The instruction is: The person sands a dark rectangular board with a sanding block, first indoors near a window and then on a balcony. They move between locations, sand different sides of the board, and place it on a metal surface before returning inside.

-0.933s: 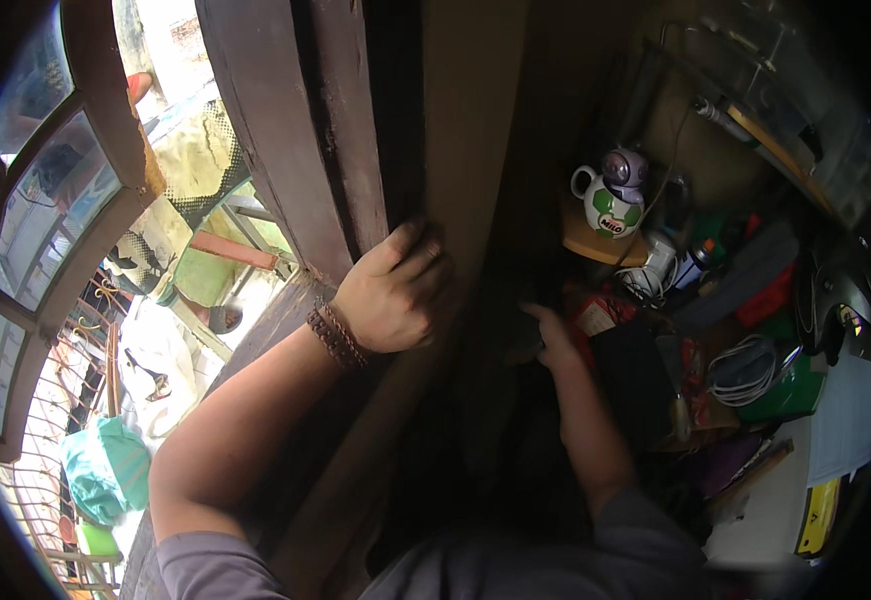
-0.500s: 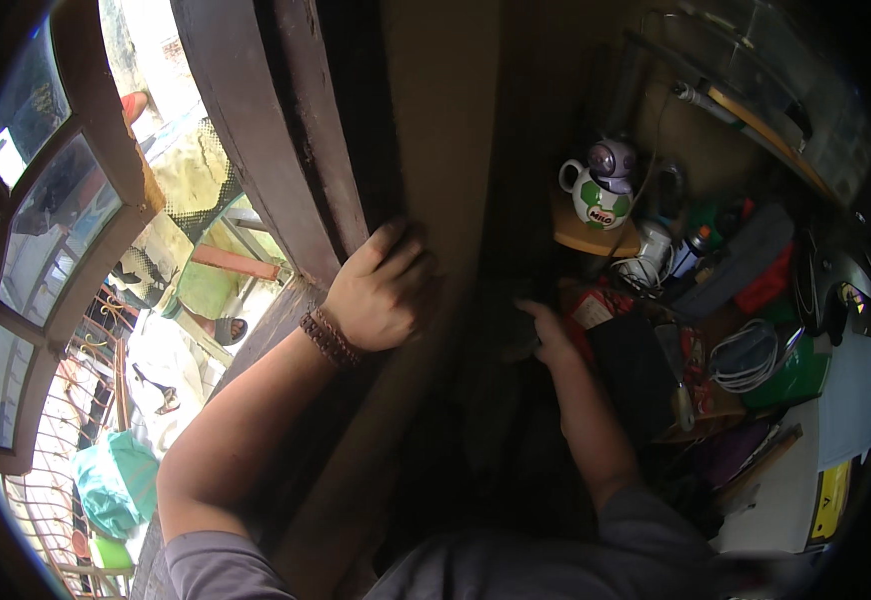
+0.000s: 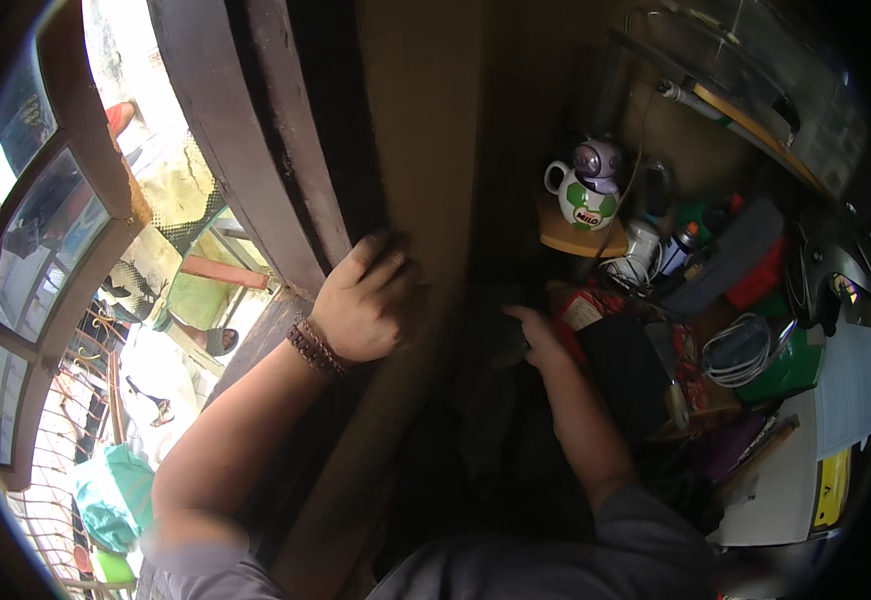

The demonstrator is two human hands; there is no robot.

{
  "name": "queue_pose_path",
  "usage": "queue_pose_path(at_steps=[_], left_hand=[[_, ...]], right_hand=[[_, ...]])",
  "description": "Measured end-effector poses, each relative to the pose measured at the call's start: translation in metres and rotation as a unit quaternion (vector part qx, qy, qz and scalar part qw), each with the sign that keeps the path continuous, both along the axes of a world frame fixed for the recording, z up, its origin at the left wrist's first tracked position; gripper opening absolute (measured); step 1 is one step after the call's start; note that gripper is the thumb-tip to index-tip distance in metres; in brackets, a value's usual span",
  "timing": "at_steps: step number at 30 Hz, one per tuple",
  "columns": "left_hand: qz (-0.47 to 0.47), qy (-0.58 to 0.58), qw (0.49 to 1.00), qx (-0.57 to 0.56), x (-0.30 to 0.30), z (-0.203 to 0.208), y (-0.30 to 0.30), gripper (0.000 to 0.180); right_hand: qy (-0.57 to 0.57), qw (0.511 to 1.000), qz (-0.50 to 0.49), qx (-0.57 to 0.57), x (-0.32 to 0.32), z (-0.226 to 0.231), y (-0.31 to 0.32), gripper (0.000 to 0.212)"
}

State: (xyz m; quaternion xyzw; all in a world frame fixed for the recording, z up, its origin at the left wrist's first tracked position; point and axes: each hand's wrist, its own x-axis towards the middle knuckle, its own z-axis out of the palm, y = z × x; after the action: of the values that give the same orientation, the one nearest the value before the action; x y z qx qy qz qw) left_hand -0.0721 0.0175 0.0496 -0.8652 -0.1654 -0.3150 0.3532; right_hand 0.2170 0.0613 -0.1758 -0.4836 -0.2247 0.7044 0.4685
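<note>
Plainly, a brown wooden frame (image 3: 218, 130) stands left of centre. The left hand (image 3: 364, 302) is at its inner edge, fingers curled; whether they grip it, I cannot tell. The right hand (image 3: 541, 340) is in shadow, its hold unclear. Beyond it stands a mug (image 3: 578, 205).

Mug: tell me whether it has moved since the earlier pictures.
No. The mug sits at the same spot on its wooden shelf; both shift left together in the picture, so the view moved instead.
</note>
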Motion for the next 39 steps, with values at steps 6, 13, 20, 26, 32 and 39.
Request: queue_pose_path(at_steps=[6,13,20,26,32,39], left_hand=[[0.019,0.007,1.000,0.001,-0.006,0.000,-0.002,0.019],[0.020,-0.008,1.000,-0.006,0.012,0.005,-0.007,0.009],[0.037,-0.019,0.998,0.036,0.018,0.007,-0.015,0.009],[0.027,-0.023,0.998,0.044,0.030,0.003,-0.006,0.010],[0.021,-0.012,1.000,0.015,0.017,0.004,-0.005,0.007],[-0.023,-0.016,0.998,0.048,0.019,0.006,0.006,0.009]], right_hand=[[-0.009,1.000,-0.015,-0.002,-0.013,0.016,-0.007,0.032],[-0.117,0.993,-0.005,0.014,-0.015,0.015,-0.015,0.039],[-0.215,0.963,-0.058,0.153,-0.042,0.038,-0.023,0.032],[-0.186,0.848,-0.310,0.388,-0.079,0.070,0.007,0.034],[-0.153,0.794,-0.237,0.539,-0.154,0.213,0.031,0.054],[-0.360,0.673,-0.228,0.604,-0.121,0.297,0.111,0.071]])
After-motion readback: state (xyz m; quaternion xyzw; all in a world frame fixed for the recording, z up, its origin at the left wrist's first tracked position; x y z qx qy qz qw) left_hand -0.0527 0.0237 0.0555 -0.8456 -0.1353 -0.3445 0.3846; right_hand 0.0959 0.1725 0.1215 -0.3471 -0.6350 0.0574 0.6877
